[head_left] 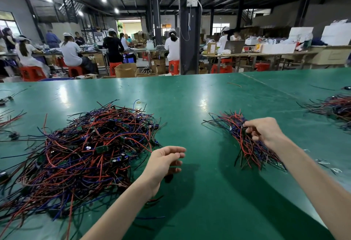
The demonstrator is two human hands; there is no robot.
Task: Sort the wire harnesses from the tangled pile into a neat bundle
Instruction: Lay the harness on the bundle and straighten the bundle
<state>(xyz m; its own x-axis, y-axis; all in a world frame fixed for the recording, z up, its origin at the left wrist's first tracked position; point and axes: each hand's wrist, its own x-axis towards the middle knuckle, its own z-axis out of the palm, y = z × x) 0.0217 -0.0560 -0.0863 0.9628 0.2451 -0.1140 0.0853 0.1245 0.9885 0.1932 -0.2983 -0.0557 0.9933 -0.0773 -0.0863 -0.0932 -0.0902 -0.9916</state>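
A big tangled pile [83,150] of red, blue and black wire harnesses with small green circuit boards covers the left of the green table [199,192]. A smaller, aligned bundle [245,141] of the same harnesses lies right of centre. My right hand [264,129] hovers over the bundle's far part, its fingertips pinching at a harness on top of it. Between pile and bundle, my left hand [163,162] floats above the table, fingers relaxed and holding nothing.
Another heap of harnesses [336,108] lies at the far right edge, and stray wires [7,120] at the far left. A loose wire [234,84] lies near the table's back. Beyond the table, people sit at benches on red stools around a dark pillar [190,30].
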